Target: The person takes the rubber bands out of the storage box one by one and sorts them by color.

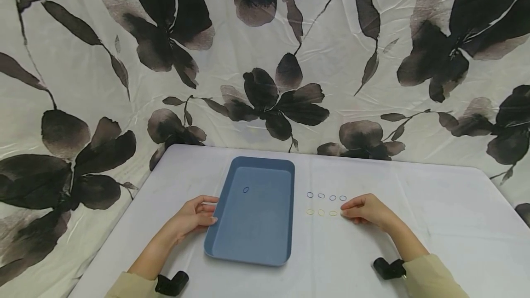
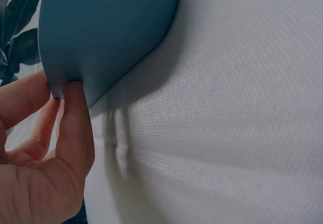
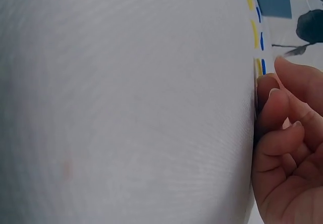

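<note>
My left hand (image 1: 194,215) pinches the left rim of a blue rectangular tray (image 1: 248,238), with the thumb and fingers on either side of its edge in the left wrist view. One thin dark-blue ring (image 1: 246,190) lies inside this tray. To its right, several thin blue rings (image 1: 321,195) form a row on the white cloth. Nearer me runs a row of thin yellow rings (image 1: 321,213), three of them visible. At this row's right end, my right hand (image 1: 368,210) has curled fingers and fingertips down by the cloth; I cannot tell whether they pinch a ring.
A white cloth covers the table (image 1: 434,215). Behind it hangs a white curtain (image 1: 331,63) with a dark flower print. Black devices (image 1: 389,268) are strapped at both wrists, beside beige sleeves (image 1: 432,277).
</note>
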